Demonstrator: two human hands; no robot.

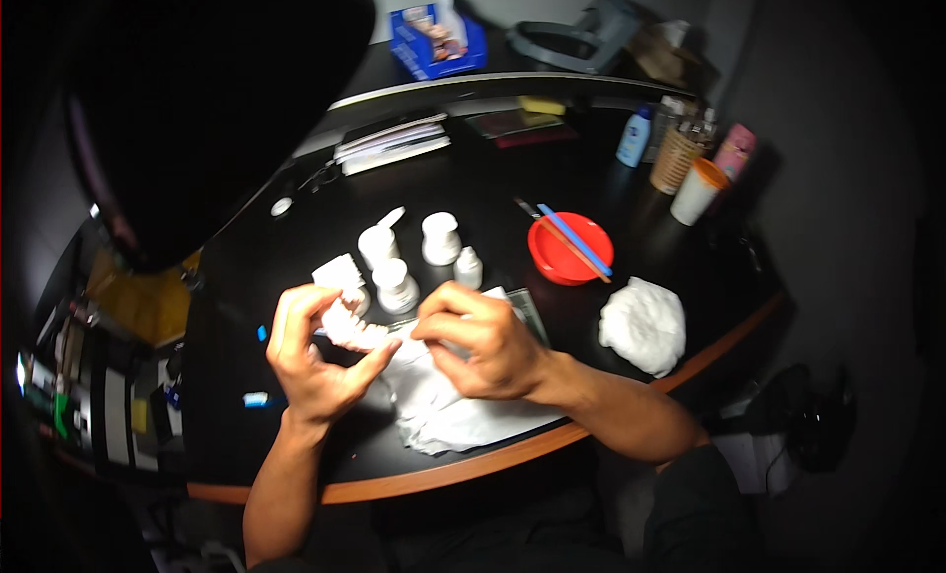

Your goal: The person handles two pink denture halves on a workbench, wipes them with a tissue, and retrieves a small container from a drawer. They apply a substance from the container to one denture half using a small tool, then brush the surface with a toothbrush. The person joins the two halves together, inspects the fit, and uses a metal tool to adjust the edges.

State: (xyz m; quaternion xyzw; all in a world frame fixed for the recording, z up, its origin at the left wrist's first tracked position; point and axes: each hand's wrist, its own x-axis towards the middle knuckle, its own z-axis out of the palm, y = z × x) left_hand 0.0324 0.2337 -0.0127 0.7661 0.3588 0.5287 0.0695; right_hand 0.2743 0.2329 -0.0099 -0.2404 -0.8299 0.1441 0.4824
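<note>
My left hand is closed around a pale pink dental arch with teeth, held between thumb and fingers above the desk. Just to its right, my right hand has its fingers pinched together. What the pinch holds, if anything, is too small to make out. Under my right hand lies crumpled white paper or tissue. A white, ridged block shows behind my left fingers. Beyond the hands stand a white jar with its lid up, two more white jars and a small white bottle.
A red bowl carries a brush and a blue stick across its rim. White wadding sits right of it. Bottles and a white cup with orange rim stand far right. Books lie at the back; a dark shape covers the upper left.
</note>
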